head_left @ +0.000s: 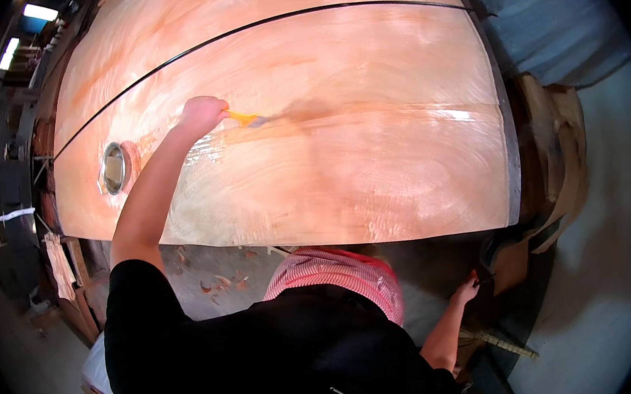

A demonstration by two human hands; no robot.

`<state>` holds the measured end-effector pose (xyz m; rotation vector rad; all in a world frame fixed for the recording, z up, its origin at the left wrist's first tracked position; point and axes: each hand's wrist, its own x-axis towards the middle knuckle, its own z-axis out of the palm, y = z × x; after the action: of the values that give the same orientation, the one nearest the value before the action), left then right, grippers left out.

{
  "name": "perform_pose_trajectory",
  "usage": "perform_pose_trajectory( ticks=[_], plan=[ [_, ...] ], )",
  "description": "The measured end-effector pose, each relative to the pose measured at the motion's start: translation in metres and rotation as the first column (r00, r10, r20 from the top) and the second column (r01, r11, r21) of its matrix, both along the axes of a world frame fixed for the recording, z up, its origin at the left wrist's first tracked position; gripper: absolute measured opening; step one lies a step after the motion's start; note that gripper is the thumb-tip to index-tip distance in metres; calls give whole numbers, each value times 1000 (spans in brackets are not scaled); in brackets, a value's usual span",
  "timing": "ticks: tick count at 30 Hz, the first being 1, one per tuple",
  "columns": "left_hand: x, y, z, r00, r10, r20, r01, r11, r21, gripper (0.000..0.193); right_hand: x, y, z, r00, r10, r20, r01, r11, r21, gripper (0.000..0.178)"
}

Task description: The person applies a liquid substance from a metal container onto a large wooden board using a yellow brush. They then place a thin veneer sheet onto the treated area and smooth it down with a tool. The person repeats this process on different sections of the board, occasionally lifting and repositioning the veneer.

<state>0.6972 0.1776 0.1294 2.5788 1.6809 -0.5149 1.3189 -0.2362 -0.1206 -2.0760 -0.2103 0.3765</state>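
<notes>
My left hand [203,115] is closed round the yellow handle of a paintbrush [245,120]. The brush's bristles point right and rest on or just above a wide, pale orange-pink sheet [379,165] with a wet sheen and swirling streaks. Left of my forearm, a round metal tin [114,168] with pale contents stands on the sheet. Low on the right, past the sheet's near edge, my right hand [467,288] is closed beside a dark, curved thing [487,261]. What its fingers hold is too dark to make out.
A thin black cord [271,22] stretches across the sheet in a curve. Brown sheets or strips [563,152] hang at the right beside a pale wall [610,210]. Scraps [222,283] litter the floor near me. Wooden boards [79,281] stand at the left.
</notes>
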Motion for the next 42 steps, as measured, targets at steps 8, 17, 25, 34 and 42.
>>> perform_pose_trajectory(
  ticks=[8,17,25,34,42],
  plan=[
    [-95,-87,-45,835,428,345,-447,894,-28,28,-131,120,99,841,520,152,-538,834,120,19],
    [-189,-145,-41,637,596,489,-656,752,-62,30,-281,196,131,198,979,43,-708,174,-684,26],
    [-281,-177,-76,291,575,765,-943,309,126,31,-298,178,140,230,973,-32,-595,115,-795,30],
    [-435,-221,-101,174,805,567,-974,54,222,34,-312,174,142,301,953,27,-620,217,-754,37],
    [-524,-209,-148,222,894,388,-971,166,172,30,-318,178,146,235,971,-49,-699,134,-702,41]
  ],
)
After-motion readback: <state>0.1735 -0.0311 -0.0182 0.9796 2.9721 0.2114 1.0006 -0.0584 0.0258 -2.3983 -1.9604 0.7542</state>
